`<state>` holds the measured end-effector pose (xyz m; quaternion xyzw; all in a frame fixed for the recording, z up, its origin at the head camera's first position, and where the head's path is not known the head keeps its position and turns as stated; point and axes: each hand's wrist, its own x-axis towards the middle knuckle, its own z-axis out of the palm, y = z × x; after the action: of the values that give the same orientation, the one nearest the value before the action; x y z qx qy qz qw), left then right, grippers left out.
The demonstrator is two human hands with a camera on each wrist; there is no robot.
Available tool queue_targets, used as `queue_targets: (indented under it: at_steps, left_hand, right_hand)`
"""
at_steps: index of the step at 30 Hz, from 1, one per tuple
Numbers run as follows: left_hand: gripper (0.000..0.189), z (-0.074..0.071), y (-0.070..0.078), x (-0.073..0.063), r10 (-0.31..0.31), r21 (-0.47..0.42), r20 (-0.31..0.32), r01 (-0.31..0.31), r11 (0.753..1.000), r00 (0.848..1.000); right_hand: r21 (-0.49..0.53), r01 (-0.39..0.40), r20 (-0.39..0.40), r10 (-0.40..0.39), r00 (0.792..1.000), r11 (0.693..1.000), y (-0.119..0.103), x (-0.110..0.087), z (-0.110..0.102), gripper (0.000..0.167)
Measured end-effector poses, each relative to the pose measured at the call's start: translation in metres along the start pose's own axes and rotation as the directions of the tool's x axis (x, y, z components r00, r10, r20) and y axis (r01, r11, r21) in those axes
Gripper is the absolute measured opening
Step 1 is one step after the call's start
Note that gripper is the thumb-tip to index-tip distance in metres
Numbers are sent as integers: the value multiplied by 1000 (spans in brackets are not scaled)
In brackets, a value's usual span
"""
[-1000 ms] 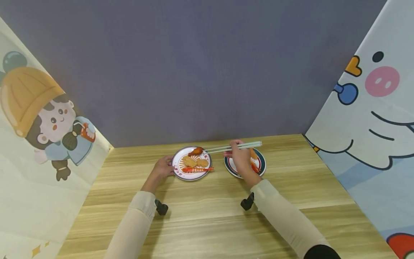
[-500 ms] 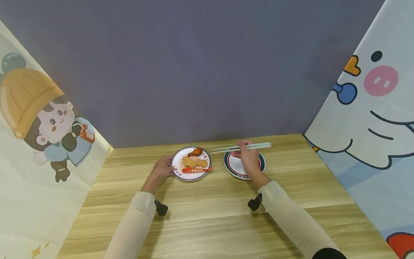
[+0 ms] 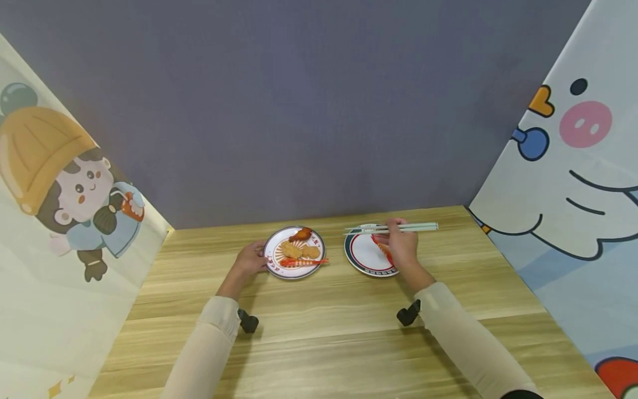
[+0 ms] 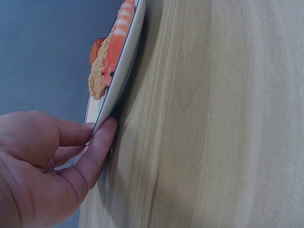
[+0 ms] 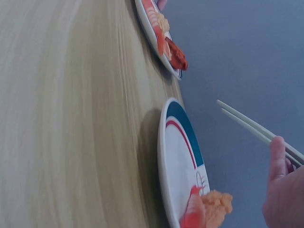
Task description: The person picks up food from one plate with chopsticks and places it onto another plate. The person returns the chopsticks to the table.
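Cartoon panels (image 3: 42, 321) flank a grey backdrop (image 3: 309, 111), and along its foot runs the far edge of a wood-grained table (image 3: 329, 343). On the left, my left hand (image 3: 251, 259) pinches the rim of a white plate (image 3: 294, 275) at its left side. That plate sits near the table's far edge, bearing a drumstick (image 3: 301, 234) at the back, two nuggets (image 3: 291, 249) in the centre, and a shrimp (image 3: 299, 262) lying crosswise in front, one end poking past the rim on the right.

Apart from it to the right, near the same far edge, stands a green-banded plate (image 3: 364, 256). It carries a second shrimp (image 3: 383, 249) and, beside that, a fried piece (image 5: 217, 208), which the head view hides behind my hand. This shrimp slants: its narrow end points left and toward the far edge, its body runs back to the right, toward me.

Over that plate's right side, my right hand (image 3: 402, 247) grips chopsticks (image 3: 422, 226), roughly parallel to the table's far edge, tips slightly apart and pointing left. What matters, I judge, is that my right hand is the nearer one, yet the tips reach beyond the food to the plate's left rim; the second shrimp lies rightward of them and closer to me, its long axis angled across the sticks.
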<state>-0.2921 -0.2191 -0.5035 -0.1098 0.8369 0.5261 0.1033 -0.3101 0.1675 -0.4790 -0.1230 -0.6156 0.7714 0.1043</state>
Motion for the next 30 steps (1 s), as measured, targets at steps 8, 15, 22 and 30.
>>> queue_targets:
  at_steps: [8,15,22,30]
  left_hand:
    - [57,1,1,0,-2,10,1,2,1000,1000]
    - [57,0,0,1,-8,11,-9,8,1000,1000]
    - [57,0,-1,2,-6,14,-14,6,1000,1000]
    - [57,0,-2,2,-8,6,-9,8,1000,1000]
  right_hand:
    - [3,22,-52,-22,998,1000,1,4,-22,20]
    - [-94,-16,-87,7,996,995,-1,5,-40,17]
    - [-89,-16,-140,4,990,996,-3,6,-55,14]
    - [-117,28,-153,-45,987,993,-3,6,-69,21]
